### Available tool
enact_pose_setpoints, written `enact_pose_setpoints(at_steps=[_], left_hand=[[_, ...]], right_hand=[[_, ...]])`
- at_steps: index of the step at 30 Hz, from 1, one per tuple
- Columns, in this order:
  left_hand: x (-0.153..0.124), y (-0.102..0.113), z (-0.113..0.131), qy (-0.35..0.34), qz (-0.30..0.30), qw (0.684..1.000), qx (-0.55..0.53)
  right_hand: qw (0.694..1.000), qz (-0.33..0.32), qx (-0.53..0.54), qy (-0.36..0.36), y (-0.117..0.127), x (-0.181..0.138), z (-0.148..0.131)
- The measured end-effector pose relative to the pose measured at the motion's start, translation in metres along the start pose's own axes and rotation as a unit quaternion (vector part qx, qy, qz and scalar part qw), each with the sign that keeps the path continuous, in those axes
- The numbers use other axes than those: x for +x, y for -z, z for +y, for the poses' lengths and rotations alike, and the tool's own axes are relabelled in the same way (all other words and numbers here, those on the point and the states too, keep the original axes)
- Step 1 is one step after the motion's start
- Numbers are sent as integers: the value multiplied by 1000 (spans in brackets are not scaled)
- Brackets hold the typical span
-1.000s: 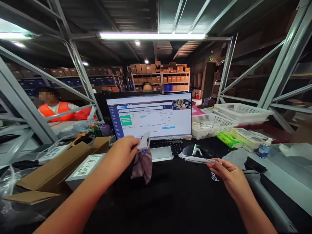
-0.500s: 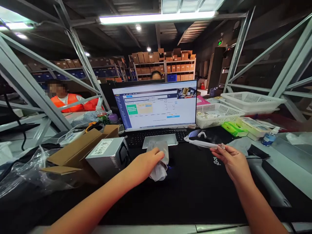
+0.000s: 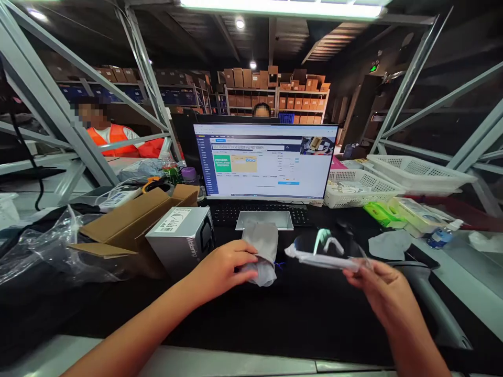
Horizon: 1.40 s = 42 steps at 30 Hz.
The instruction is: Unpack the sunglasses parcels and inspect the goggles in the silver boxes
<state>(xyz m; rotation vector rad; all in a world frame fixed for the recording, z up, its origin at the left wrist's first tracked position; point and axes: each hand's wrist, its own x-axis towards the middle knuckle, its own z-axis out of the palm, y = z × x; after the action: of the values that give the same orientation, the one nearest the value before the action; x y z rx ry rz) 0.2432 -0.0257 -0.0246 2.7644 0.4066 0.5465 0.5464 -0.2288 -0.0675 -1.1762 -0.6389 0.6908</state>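
Note:
My left hand (image 3: 231, 264) rests at the left side of a soft grey pouch (image 3: 260, 238) on the black mat, its fingers apart and touching the fabric. Whitish crumpled material shows at the pouch's near end. My right hand (image 3: 387, 288) pinches one end of a long, thin white strip (image 3: 324, 261), held above the mat. Beyond the strip are blurred, shiny curved parts, one glinting green; their kind is unclear. Left of the pouch stands a silver-grey product box (image 3: 167, 238) with a white label on top. Behind the pouch lies a shallow pale tray (image 3: 264, 215).
An opened cardboard box (image 3: 126, 217) and clear plastic wrap (image 3: 51, 251) lie to the left. A monitor (image 3: 259, 183) and keyboard (image 3: 223, 212) stand ahead. At right are a handheld scanner (image 3: 444, 309), a white basket (image 3: 353, 196) and a small bottle (image 3: 444, 235). A person in an orange vest (image 3: 116, 139) sits beyond.
My left hand has loosened its grip on the pouch and slid back toward its near left side. My right hand has brought the white strip slightly nearer and lower. The view has tilted down.

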Motion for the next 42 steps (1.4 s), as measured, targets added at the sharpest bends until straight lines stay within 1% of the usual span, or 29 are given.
enact_pose_setpoints(at_steps=[2, 4, 6, 7, 9, 11, 13, 16, 18, 19, 20, 22, 23, 24, 25, 27, 28, 29, 31, 32, 33, 34, 35, 36, 39, 42], left_hand=[[1, 1, 4, -5, -34, 999, 15], [1, 0, 6, -21, -61, 996, 62], [1, -1, 6, -36, -62, 993, 97], [1, -2, 5, -36, -54, 993, 98], [4, -4, 3, -10, -31, 997, 65], [7, -5, 0, 39, -11, 999, 5], [12, -4, -1, 83, 0, 995, -57], [16, -4, 0, 121, 31, 985, -120], [18, -4, 3, 132, 66, 978, -148], [19, -4, 5, 132, 82, 975, -161], [19, -5, 8, 129, 97, 971, -174], [19, -7, 14, 114, 131, 966, -193], [19, -8, 17, 103, 148, 964, -195], [19, -10, 20, 90, 163, 963, -192], [19, -12, 22, 76, 176, 964, -185], [19, -16, 24, 47, 197, 965, -167], [19, -18, 24, 36, 205, 965, -160], [18, -20, 24, 32, 212, 964, -157], [18, -24, 24, 38, 220, 961, -164], [17, -25, 24, 45, 221, 959, -171], [16, -27, 25, 50, 222, 958, -176], [16, -28, 26, 52, 227, 956, -177], [15, -28, 27, 47, 236, 955, -174], [14, -29, 28, 37, 247, 954, -166], [12, -29, 28, -6, 283, 950, -131], [10, -28, 22, -60, 304, 947, -84]], right_hand=[[1000, -2, -28, -2, -6, -24, 2], [999, 7, -54, -1, -10, -44, 6], [998, 23, -66, -1, -13, -56, 9], [997, 30, -67, -4, -14, -60, 11], [997, 35, -64, -12, -19, -64, 15], [998, 22, -62, -11, -27, -66, 19], [998, 10, -66, 3, -36, -68, 25], [994, 19, -97, 45, -49, -74, 36], [984, 22, -143, 104, -59, -78, 46], [973, 25, -169, 158, -64, -79, 51], [954, 31, -194, 227, -69, -80, 56], [899, 57, -244, 360, -79, -79, 63], [872, 73, -262, 407, -84, -78, 66], [852, 83, -274, 437, -88, -76, 67], [843, 80, -284, 449, -91, -75, 68], [846, 60, -285, 447, -93, -73, 68], [856, 47, -281, 432, -92, -72, 68], [872, 39, -275, 403, -91, -71, 68], [906, 55, -253, 334, -88, -70, 69], [915, 72, -246, 311, -88, -70, 69], [916, 86, -250, 302, -88, -70, 70], [907, 99, -259, 316, -89, -70, 69], [891, 103, -273, 348, -90, -69, 69], [871, 90, -292, 384, -93, -69, 68], [816, 17, -328, 476, -97, -64, 65], [782, -56, -374, 495, -96, -57, 60]])
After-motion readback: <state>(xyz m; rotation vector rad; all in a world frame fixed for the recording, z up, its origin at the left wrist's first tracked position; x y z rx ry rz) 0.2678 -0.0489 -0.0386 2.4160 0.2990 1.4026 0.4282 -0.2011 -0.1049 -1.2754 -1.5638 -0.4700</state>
